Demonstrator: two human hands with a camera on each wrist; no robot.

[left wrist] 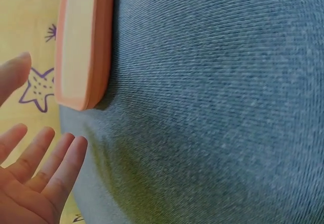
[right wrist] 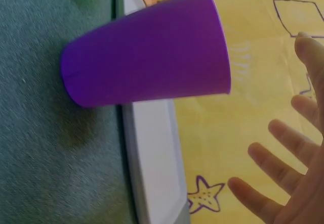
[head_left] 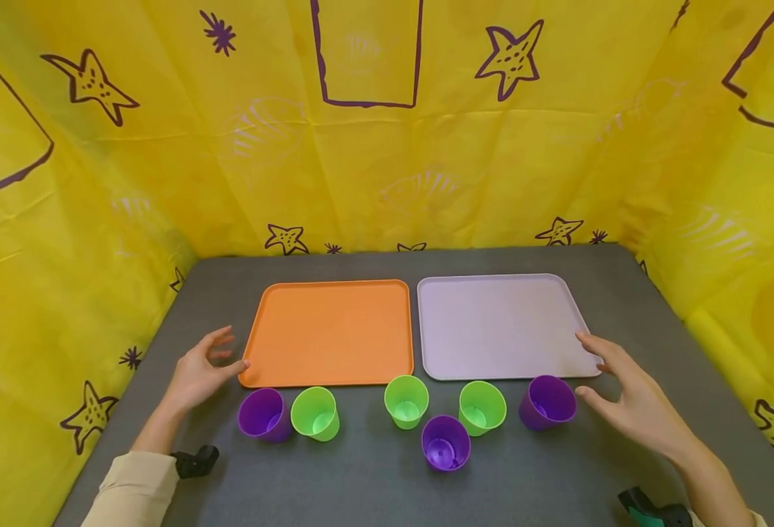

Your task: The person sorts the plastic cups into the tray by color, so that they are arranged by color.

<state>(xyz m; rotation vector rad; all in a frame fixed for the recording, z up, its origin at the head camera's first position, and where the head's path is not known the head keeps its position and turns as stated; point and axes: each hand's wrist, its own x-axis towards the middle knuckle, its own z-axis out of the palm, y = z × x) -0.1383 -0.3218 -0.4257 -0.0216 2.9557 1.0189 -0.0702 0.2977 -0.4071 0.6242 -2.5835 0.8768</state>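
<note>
My left hand [head_left: 197, 373], fingers relaxed and holding nothing, is by the near left corner of an orange tray [head_left: 334, 333]. Its thumb overlaps that corner in the head view; contact cannot be told. My right hand [head_left: 644, 402] has its fingers spread, beside the rightmost purple cup [head_left: 548, 404] and a lavender tray [head_left: 502, 326]. In the right wrist view a gap shows between this hand [right wrist: 288, 158] and the upright purple cup [right wrist: 147, 52]. Two more purple cups [head_left: 265, 416] [head_left: 445, 443] and three green cups [head_left: 315, 414] [head_left: 406, 402] [head_left: 482, 408] stand in front of the trays.
A dark grey table [head_left: 334, 483] carries the side-by-side trays and the cups. Yellow cloth [head_left: 374, 161] with starfish drawings hangs behind and along both sides. Black straps [head_left: 194, 462] are on the wrists.
</note>
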